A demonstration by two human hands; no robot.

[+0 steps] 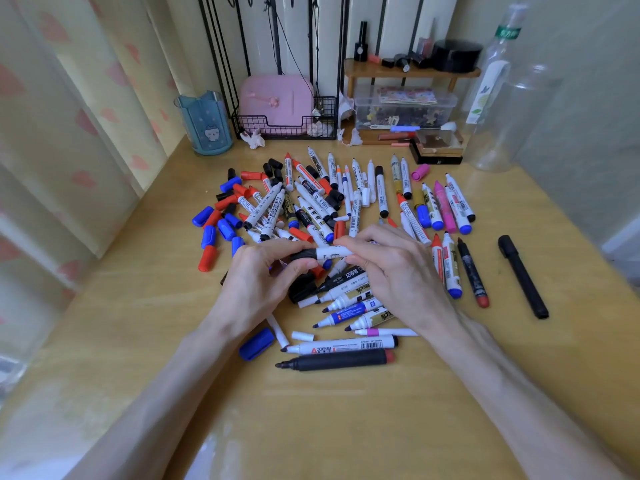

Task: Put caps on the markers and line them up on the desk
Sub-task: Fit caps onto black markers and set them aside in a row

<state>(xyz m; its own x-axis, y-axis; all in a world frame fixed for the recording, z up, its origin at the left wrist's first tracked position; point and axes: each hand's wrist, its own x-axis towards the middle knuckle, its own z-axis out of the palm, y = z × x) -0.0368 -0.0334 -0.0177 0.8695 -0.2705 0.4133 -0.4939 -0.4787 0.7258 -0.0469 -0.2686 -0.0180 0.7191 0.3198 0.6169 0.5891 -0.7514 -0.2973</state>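
Observation:
I hold a white marker [333,252] level above the pile. My left hand [263,282] pinches its black cap [304,255], which sits on the marker's left end. My right hand [391,268] pinches the white barrel. Below my hands lie several uncapped markers [349,310] with tips pointing left. A black marker [337,360] without a cap lies nearest me. Loose blue and red caps [216,230] are scattered at the left. At the right, capped markers [450,268] lie side by side, and a black capped marker [523,277] lies apart.
A big heap of markers and caps [311,199] covers the desk's middle. At the back stand a blue cup [207,123], a wire basket with a pink box [277,105], a wooden shelf [408,74] and clear bottles [502,109]. A curtain hangs at the left.

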